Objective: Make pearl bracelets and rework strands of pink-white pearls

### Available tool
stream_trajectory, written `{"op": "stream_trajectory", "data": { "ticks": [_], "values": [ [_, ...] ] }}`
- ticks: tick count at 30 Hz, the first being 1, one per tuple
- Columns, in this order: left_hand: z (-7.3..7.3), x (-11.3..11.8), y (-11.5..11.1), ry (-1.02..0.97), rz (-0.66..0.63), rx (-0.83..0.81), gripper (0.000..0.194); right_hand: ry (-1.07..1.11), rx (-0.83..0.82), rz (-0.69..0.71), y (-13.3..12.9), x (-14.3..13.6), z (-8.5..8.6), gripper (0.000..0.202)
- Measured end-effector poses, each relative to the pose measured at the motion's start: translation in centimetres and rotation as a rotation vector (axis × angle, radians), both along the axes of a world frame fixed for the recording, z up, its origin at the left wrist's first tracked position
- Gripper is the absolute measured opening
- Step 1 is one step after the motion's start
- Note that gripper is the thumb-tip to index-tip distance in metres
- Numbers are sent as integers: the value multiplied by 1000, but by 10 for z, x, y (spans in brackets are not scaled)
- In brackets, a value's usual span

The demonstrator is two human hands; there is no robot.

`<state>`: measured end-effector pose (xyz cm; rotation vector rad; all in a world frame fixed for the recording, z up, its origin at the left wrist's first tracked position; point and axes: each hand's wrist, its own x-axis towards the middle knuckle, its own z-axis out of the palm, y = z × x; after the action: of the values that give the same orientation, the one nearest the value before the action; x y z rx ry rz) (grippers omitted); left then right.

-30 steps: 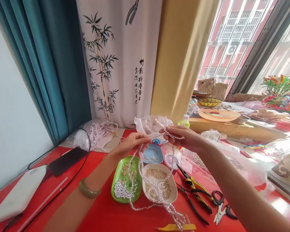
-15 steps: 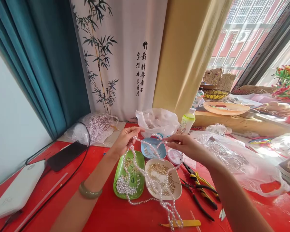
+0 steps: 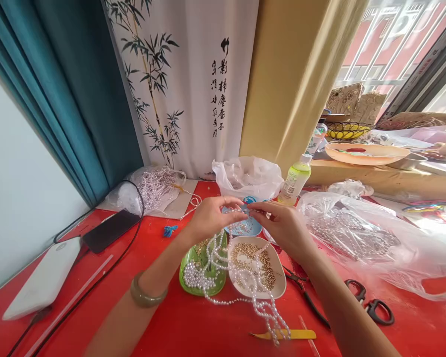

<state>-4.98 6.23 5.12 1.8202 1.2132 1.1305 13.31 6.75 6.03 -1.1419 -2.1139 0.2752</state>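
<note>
**One careless tug could make a real mess here**

Starting left, the green tray (image 3: 220,283) has loose beads sitting right under the dangling strand (image 3: 263,308), so a snagged loop could flick some out. The left hand (image 3: 217,215) is above it, thumb and fingers nearly closed on a bit of the strand (fingertips overlap, so I can't tell how firm the pinch is). The rest droops over the green tray and cream dish (image 3: 280,282); lifting fast might knot those loops or drag gold beads along. The right hand (image 3: 282,223) meets the left tip to tip, also pinching the strand. If either slips, that end could drop into the beads. The lower loops lie across the tweezers (image 3: 301,334), so they could catch there too.
</note>
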Motion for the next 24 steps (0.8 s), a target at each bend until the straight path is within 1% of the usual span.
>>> {"op": "stream_trajectory", "data": {
  "ticks": [2,5,7,9,11,12,15,17,18,20,22,24],
  "values": [
    [0,5,-3,119,53,71,23,-29,54,11,-2,-2,0,21],
    [1,5,-5,138,76,104,19,-61,65,-4,-3,0,2,21],
    [2,3,-5,103,78,129,18,-68,6,-22,-1,3,4,20],
    [4,0,-4,68,75,150,17,-45,-104,-28,2,4,5,19],
    [5,-1,-3,15,52,109,17,0,-240,6,6,7,6,22],
    [5,-1,-2,-23,28,68,18,33,-306,46,8,8,6,25],
    [2,-1,2,-173,-75,-39,18,181,-480,237,13,13,7,31],
    [0,0,4,-286,-151,-86,16,278,-557,326,15,16,7,33],
    [-1,0,5,-344,-186,-116,15,305,-580,335,16,17,7,34],
    [-2,1,6,-451,-245,-186,15,319,-593,293,18,18,5,36],
    [-2,0,6,-537,-281,-238,13,296,-577,247,21,17,1,37],
    [-2,-1,6,-596,-294,-263,12,243,-536,256,25,16,-4,37]
  ]
}}
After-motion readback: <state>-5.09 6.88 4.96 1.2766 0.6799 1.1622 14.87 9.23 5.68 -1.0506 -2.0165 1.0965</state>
